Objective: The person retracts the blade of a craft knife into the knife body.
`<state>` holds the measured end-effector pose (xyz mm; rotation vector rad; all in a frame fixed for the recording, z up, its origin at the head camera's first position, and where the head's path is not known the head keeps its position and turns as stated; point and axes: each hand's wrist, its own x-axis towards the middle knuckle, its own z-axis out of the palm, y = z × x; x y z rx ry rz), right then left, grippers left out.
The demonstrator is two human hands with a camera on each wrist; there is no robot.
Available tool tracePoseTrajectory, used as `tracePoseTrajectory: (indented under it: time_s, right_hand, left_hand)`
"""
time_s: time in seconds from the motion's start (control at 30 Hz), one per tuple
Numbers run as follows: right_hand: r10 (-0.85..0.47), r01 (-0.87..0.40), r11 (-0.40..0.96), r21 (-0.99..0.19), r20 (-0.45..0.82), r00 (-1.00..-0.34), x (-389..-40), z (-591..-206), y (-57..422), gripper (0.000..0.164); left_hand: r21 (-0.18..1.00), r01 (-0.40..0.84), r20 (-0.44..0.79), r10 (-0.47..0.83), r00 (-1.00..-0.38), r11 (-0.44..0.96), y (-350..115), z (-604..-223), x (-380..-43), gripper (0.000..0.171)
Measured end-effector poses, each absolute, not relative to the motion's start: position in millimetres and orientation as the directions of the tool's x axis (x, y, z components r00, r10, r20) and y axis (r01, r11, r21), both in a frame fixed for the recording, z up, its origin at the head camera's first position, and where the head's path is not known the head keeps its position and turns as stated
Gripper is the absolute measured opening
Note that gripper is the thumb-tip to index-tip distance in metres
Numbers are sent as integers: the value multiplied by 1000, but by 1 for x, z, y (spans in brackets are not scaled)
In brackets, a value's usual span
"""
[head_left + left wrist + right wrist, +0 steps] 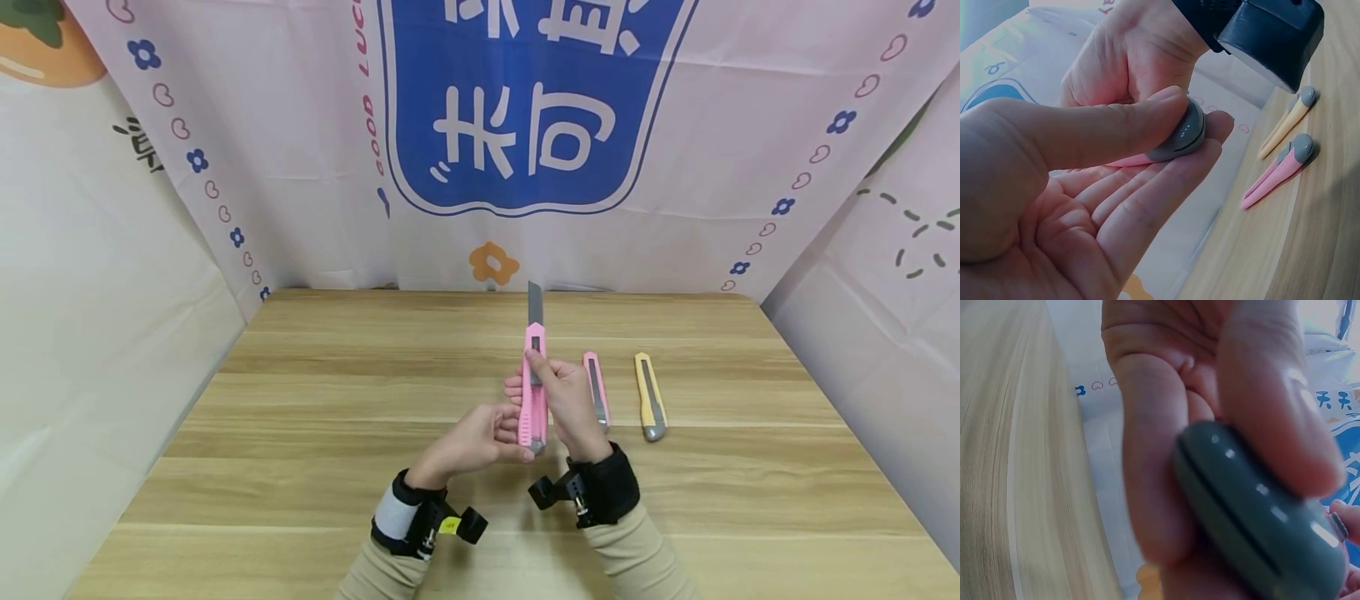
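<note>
Both hands hold a pink box cutter (pixel 533 417) upright above the wooden table. Its grey blade (pixel 535 302) sticks well out of the top, pointing toward the back wall. My right hand (pixel 573 404) grips the handle's upper half, thumb on its front near the slider. At the lower end, my left hand (pixel 476 437) pinches the grey end cap (pixel 1190 134) between thumb and fingers; that cap also fills the lower part of the right wrist view. To the right lie a second pink box cutter (pixel 595 383), partly behind the right hand, and a yellow box cutter (pixel 649 396).
The wooden table (pixel 337 375) reaches back to a printed cloth (pixel 315 208) hanging behind it. More cloth hangs on both sides. Each wrist wears a black strap with a small camera, the right camera (pixel 551 492) close to the left one (pixel 471 525).
</note>
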<state>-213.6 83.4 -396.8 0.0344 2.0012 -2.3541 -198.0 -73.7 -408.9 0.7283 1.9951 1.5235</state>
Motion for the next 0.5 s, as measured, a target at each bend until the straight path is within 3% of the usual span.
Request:
tracePoseTrajectory:
  time_s: [0.5]
  right_hand:
    - [-53,56,-161,-985,-48,-997,-211,-394,84,42]
  left_hand:
    - [970,106,-80,695,-715,221,-74,-407,-198,43]
